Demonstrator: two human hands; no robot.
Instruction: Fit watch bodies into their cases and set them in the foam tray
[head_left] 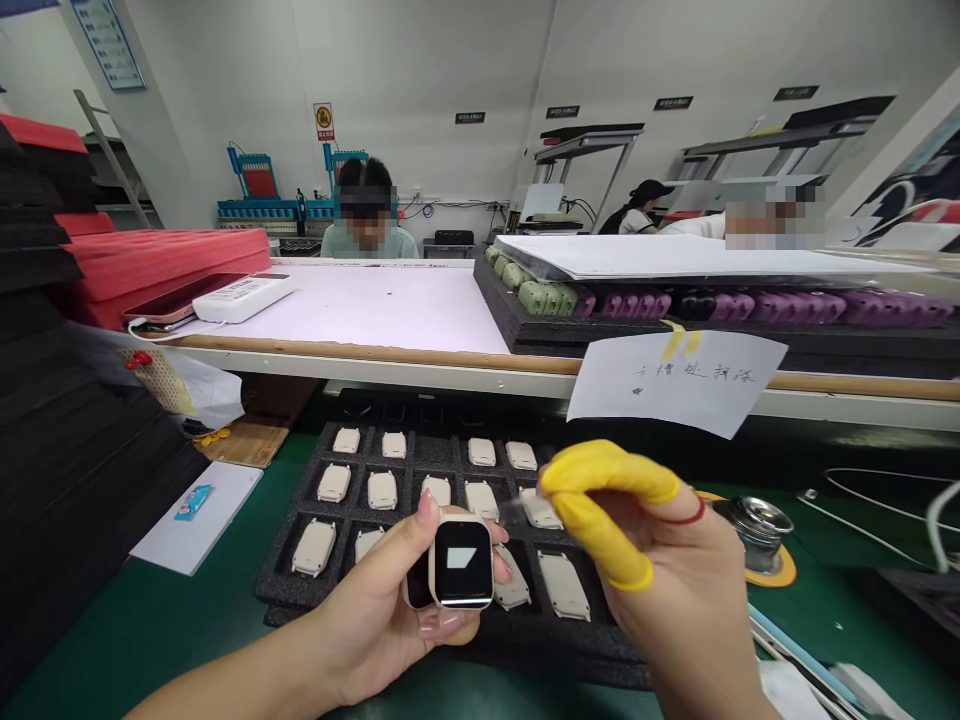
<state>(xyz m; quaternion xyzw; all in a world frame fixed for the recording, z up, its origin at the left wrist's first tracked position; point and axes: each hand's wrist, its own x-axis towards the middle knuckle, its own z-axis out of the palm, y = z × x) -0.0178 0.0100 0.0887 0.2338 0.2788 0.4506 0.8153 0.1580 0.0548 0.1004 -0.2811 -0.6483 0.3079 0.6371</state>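
Gripping two watches (463, 565), your left hand (375, 590) partly hides a tray (279, 572) bearing thirteen-plus pale cases (313, 547); your right hand (675, 560) pinches clear film (516, 513) below one hanging note (667, 405).

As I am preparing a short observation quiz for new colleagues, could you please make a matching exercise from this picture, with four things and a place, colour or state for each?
Things:
1. Left hand
2. Right hand
3. Handwritten note
4. Black foam tray

Places, colours or states:
A. Filled with pale cases
B. Yellow covers on thumb and index finger
C. Hanging by yellow tape
D. Holding a watch with a lit screen

Pairs: 1-D, 2-B, 3-C, 4-A.
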